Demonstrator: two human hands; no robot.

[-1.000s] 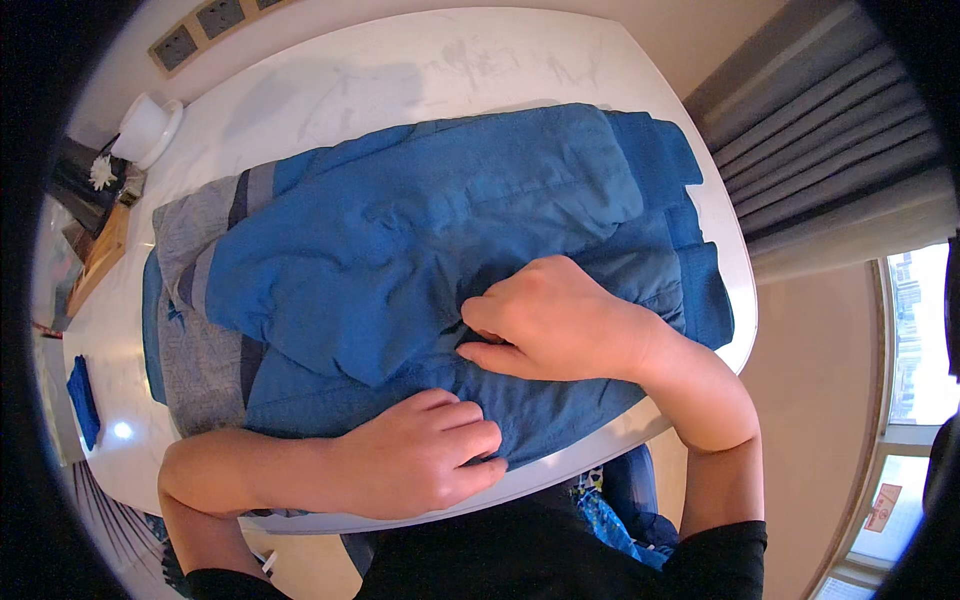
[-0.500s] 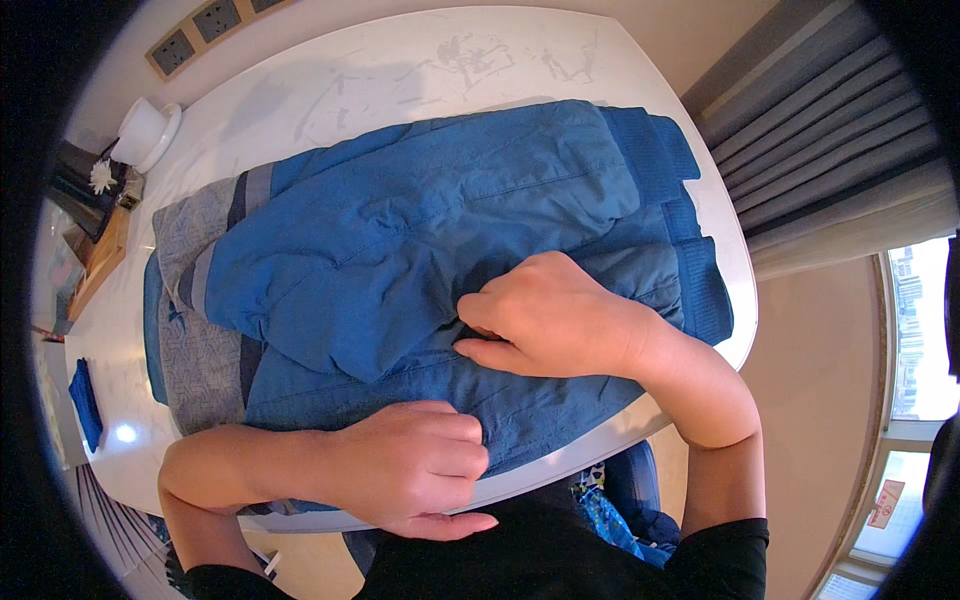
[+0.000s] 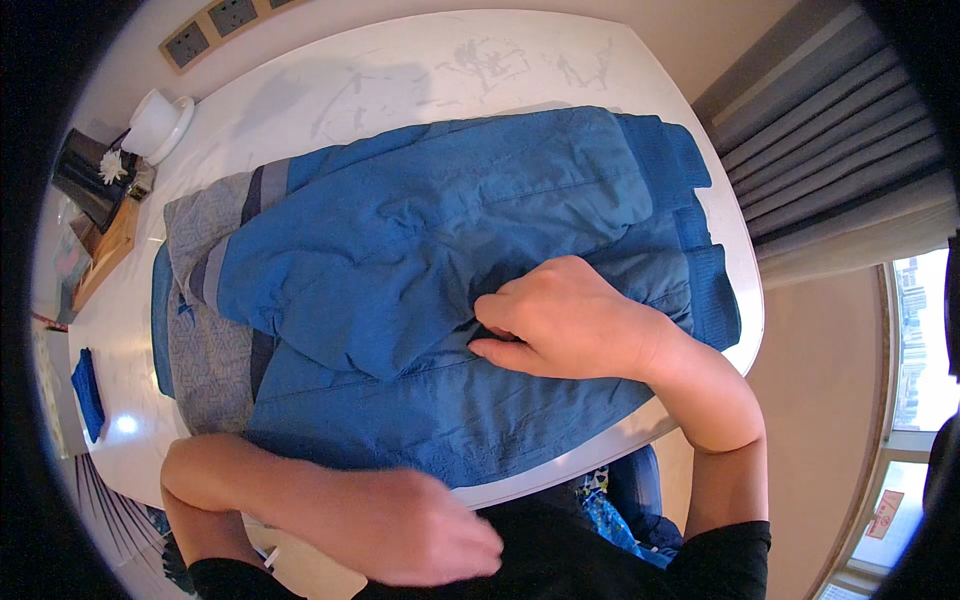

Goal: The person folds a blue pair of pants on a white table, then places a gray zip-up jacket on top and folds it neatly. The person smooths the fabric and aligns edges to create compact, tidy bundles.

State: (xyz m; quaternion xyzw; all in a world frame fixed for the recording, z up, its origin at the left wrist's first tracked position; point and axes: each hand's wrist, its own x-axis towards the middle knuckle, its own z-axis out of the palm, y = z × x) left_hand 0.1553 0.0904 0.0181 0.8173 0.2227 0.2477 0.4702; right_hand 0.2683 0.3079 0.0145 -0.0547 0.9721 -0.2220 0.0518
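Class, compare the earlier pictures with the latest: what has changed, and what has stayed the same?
The left hand has drawn back from the jacket's near edge toward the person's body; it is now blurred, in front of the black shirt. The right hand stays at the jacket's folds, and the jacket lies much as before.

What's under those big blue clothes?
The blue clothes lie on the white table, which shows around them. The tabletop right beneath is covered, so I can't tell whether anything else is there.
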